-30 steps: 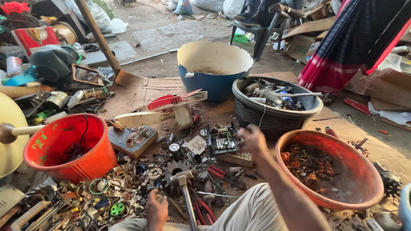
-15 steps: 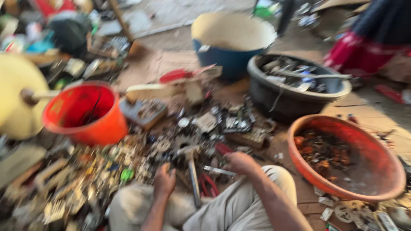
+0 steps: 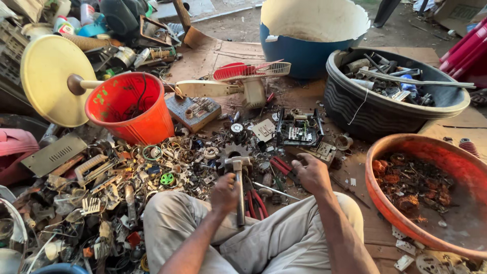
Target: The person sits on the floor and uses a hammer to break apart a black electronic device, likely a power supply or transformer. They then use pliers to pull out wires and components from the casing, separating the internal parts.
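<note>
My left hand (image 3: 224,193) is closed around the handle of a metal hammer (image 3: 238,175), whose head points away from me just above my knees. My right hand (image 3: 310,171) rests palm down on the ground among small scrap parts, next to red-handled pliers (image 3: 280,166) and a thin metal rod (image 3: 276,191). Just beyond it lie a black circuit frame (image 3: 299,130) and a grey toothed gear (image 3: 232,150). My legs in light trousers (image 3: 264,238) fill the bottom of the view.
An orange bucket (image 3: 133,107) stands at the left, with a heap of metal scrap (image 3: 116,177) before it. A round orange basin (image 3: 390,203) with rusty bits sits at the right, a black tub (image 3: 355,109) of parts behind it, a blue tub (image 3: 304,50) farther back.
My left hand has taken hold of the hammer and lifted it. My right hand has come down from the far scrap to the ground near my knee. The view has tilted down.
</note>
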